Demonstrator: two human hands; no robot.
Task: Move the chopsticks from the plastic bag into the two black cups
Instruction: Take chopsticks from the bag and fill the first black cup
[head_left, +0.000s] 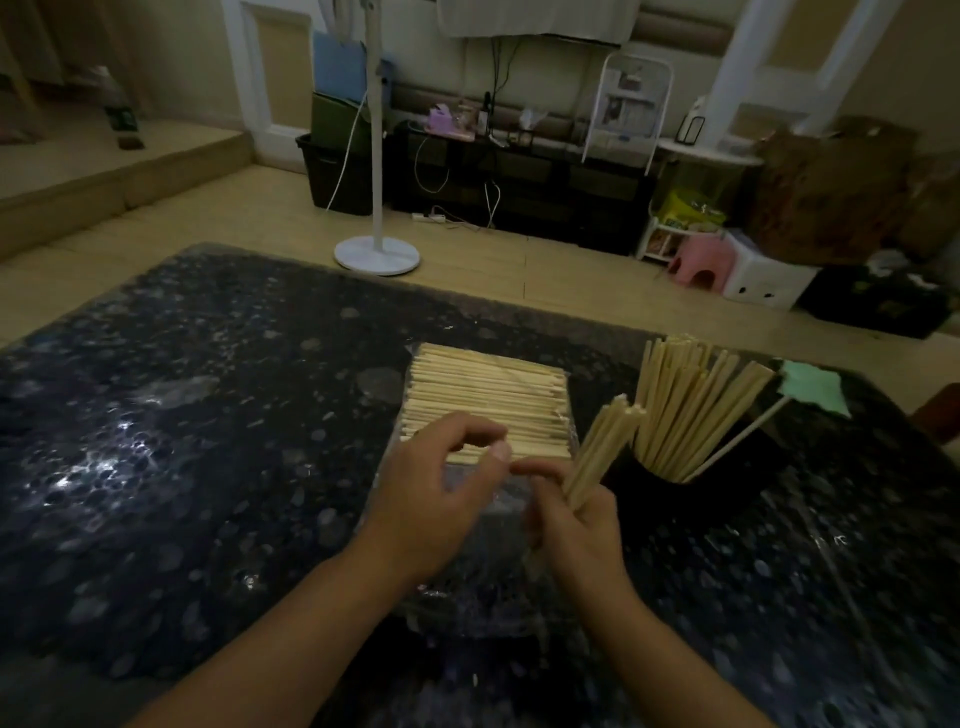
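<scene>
Bamboo-pale chopsticks (485, 402) lie stacked flat in a clear plastic bag (467, 499) on a dark speckled table (182, 441), w/ the person's left hand (431, 499) over the stack's near edge, fingers curled, thumb and forefinger close together; whether they pinch a stick or just the bag film can't be told. Right hand (582, 525) grasps a small bundle of sticks (602, 447), tips angled up and away toward a black cup (670, 483) just beside it. That cup already stands full of upright chopsticks, plus a thin skewer w/ a green paper flag (813, 395). Only one cup is clearly visible; a 2nd isn't made out in the dim light. Step in hand looks like gathering a handful from the bag, approx. mid-task, as much of the stack remains. Next move prob. calls for swinging the bundle right, tilting it upright, and lowering the ends into a gap w/o knocking the crowded sticks out.
</scene>
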